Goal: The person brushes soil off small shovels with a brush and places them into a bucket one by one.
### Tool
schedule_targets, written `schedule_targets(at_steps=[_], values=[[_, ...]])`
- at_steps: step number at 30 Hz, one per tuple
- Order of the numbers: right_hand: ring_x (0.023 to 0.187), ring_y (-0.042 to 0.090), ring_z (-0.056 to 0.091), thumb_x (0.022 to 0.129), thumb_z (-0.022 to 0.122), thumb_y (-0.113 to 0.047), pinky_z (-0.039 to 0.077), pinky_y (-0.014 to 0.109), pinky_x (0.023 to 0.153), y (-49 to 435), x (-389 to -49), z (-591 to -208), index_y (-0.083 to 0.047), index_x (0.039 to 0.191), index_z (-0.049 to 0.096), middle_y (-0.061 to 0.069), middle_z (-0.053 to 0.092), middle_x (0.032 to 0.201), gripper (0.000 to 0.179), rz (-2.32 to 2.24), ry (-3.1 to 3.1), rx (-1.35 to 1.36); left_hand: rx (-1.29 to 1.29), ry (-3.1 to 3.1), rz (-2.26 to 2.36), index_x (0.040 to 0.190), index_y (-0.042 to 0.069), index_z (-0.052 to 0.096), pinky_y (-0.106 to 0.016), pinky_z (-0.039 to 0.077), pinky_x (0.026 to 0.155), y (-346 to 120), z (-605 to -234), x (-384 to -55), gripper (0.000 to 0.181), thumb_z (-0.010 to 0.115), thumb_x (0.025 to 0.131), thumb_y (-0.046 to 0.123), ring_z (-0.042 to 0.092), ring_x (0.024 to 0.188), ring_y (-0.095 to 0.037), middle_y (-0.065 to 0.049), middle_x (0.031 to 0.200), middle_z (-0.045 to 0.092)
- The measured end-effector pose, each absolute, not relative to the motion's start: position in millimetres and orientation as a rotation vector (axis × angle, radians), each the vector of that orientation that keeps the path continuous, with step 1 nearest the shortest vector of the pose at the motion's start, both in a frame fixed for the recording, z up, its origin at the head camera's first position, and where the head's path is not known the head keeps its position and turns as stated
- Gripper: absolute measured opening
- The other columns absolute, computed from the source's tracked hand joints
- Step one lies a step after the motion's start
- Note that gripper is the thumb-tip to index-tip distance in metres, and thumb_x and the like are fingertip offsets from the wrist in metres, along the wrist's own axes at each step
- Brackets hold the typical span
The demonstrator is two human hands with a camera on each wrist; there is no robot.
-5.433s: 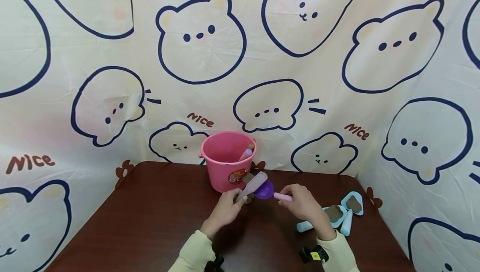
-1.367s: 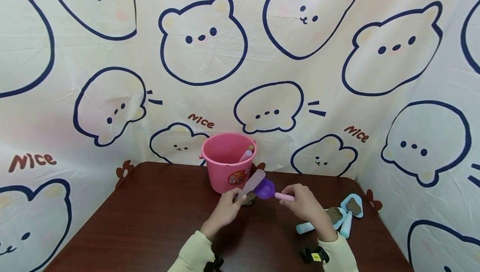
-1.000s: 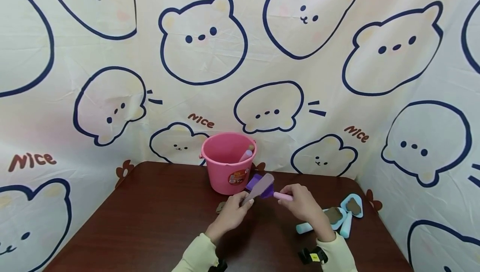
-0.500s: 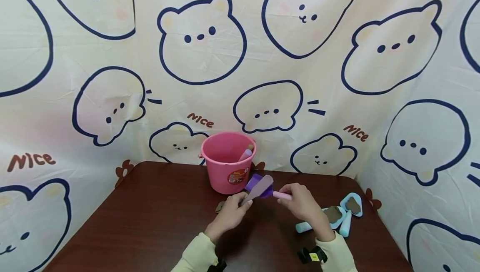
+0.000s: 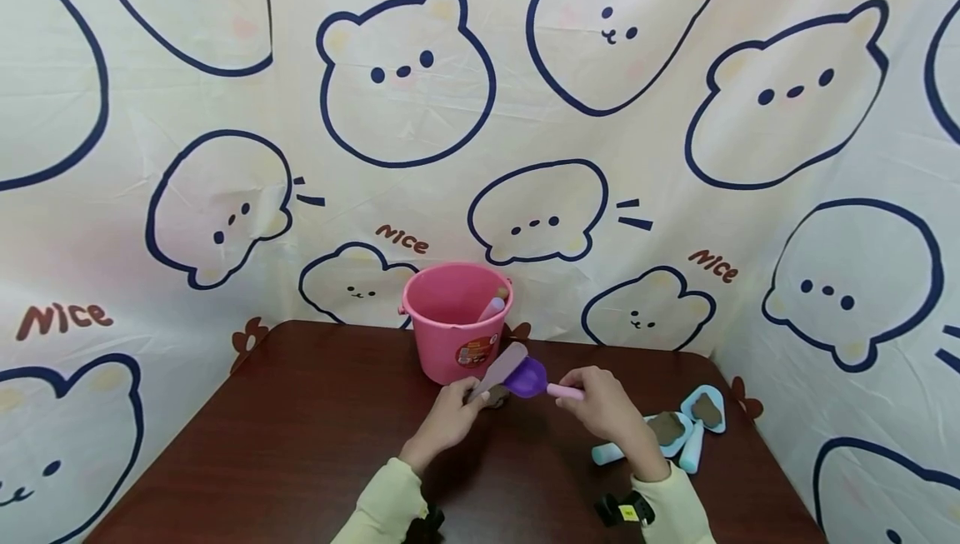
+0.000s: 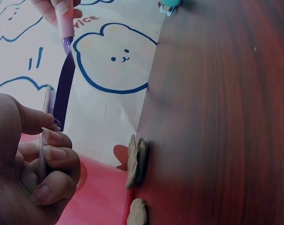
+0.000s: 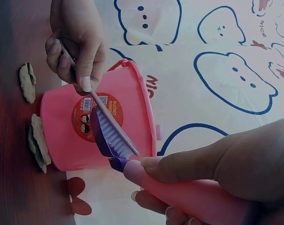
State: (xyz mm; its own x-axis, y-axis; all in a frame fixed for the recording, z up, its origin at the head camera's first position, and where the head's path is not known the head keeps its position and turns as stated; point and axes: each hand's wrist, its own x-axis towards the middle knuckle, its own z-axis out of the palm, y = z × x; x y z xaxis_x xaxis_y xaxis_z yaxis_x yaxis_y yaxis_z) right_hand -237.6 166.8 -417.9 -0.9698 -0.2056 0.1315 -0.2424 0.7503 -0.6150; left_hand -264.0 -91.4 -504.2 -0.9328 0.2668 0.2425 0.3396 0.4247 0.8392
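My left hand (image 5: pixel 447 419) grips a flat, pale pink plastic knife (image 5: pixel 499 369) by its near end, thumb and curled fingers round it. The blade slants up and right, its tip beside the purple shovel (image 5: pixel 527 378). My right hand (image 5: pixel 602 402) pinches the shovel's pink handle (image 5: pixel 566 392); in the right wrist view, the thumb (image 7: pixel 184 166) lies along it. There the knife's edge-on blade (image 7: pixel 114 122) overlaps the purple shovel head (image 7: pixel 100 133). Brown clay pieces (image 7: pixel 38 143) lie on the table below the tools, mostly hidden behind my left hand in the head view.
Behind the tools stands a pink bucket (image 5: pixel 450 352) with a lilac-handled tool (image 5: pixel 492 309) inside. On the right of the dark wooden table (image 5: pixel 300 427) lie light blue, handled moulds (image 5: pixel 703 406) filled with brown clay. A bear-printed cloth (image 5: pixel 405 194) hangs behind.
Since half a second ago, my left hand and the knife have shifted left off the shovel's middle. The shovel has turned, its bowl showing more. Clay now shows right of the left hand.
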Motion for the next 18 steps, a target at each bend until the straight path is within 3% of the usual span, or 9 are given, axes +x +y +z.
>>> schedule_targets(at_steps=[9,18], values=[[0.069,0.017,0.061,0.087,0.08,-0.011,0.056,0.04,0.069,168,-237,-417,-0.004,0.097,0.076,0.004,0.071,0.082,0.013,1.039,-2.887,0.378,-0.5,-2.589,-1.592,0.101,-0.003,0.062,-0.026,0.038,0.057,-103,-509,-272,0.022,0.055,0.105,0.018,0.045,0.064,-0.014,0.0,0.073,0.047],[0.07,0.018,0.059,0.089,0.078,-0.013,0.054,0.037,0.068,174,-235,-410,-0.003,0.1,0.075,0.002,0.07,0.082,0.015,1.04,-2.898,0.346,-0.457,-2.556,-1.691,0.104,-0.007,0.06,-0.026,0.038,0.048,-110,-511,-272,0.024,0.052,0.106,0.015,0.045,0.054,-0.012,0.001,0.066,0.05]])
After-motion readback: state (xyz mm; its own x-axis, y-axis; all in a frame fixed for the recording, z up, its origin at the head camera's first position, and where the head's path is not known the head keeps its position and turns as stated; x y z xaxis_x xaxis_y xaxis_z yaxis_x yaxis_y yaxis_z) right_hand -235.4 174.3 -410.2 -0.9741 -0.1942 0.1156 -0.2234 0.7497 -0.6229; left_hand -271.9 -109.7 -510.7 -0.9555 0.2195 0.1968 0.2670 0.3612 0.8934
